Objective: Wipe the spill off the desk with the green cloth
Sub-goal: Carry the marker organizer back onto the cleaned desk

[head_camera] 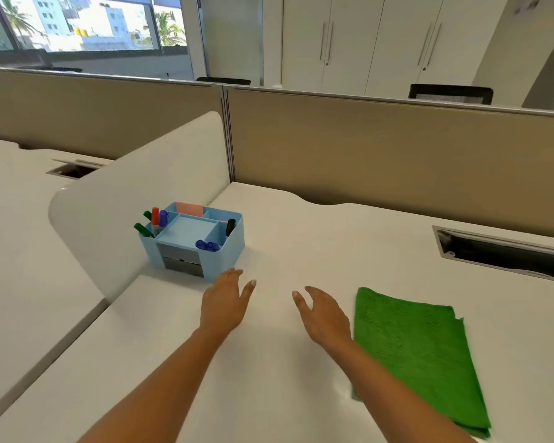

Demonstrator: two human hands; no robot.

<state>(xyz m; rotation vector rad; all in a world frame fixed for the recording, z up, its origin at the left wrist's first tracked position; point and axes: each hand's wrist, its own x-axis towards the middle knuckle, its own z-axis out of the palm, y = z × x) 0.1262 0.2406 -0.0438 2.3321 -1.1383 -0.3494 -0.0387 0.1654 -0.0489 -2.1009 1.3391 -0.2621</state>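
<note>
A folded green cloth (419, 356) lies flat on the white desk (349, 238), to the right of my arms. My right hand (325, 313) hovers over the desk just left of the cloth, fingers apart and holding nothing. My left hand (226, 303) is stretched out beside it, also open and empty, close to the front of a blue organiser. My right forearm covers the cloth's near left edge. I cannot make out any spill on the white surface.
A light blue desk organiser (194, 239) with markers stands at the left against a curved white divider (135, 187). A beige partition (397, 155) closes the back. A cable slot (502, 254) opens in the desk at the far right.
</note>
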